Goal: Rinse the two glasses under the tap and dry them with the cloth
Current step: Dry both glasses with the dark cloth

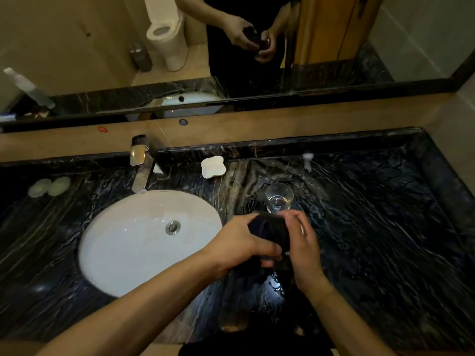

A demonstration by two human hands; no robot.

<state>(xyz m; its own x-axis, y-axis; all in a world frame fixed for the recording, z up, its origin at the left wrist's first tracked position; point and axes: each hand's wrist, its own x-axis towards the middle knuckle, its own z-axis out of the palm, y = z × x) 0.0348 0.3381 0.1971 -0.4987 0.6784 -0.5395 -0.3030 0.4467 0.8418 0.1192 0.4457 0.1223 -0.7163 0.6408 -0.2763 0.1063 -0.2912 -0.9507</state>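
- Dark cloth [272, 231] bunched between both hands, above the black veined marble bench [385, 227], just right of the basin.
- Left hand [241, 242] grips the cloth, fingers curled round it from the left.
- Right hand [302, 242] curls round the cloth's right side; a thin glassy glint shows by its fingers, probably the second glass, but the cloth covers nearly all of it and motion blur softens the edges, so it cannot be made out for certain.
- Clear round drinking glass [279, 197] stands upright on the bench just behind the hands, apart from them; whether any water sits in its base is hard to tell.
- White oval ceramic basin [133, 240] set into the bench, with a metal drain plug [173, 227] at its middle.
- Square metal tap [140, 163] behind the basin, spout over the rim.
- White lobed soap dish [212, 166] to the right of the tap; two pale round lids or pads [48, 186] at far left, dim.
- Mirror [231, 47] behind reflects both hands and the cloth.
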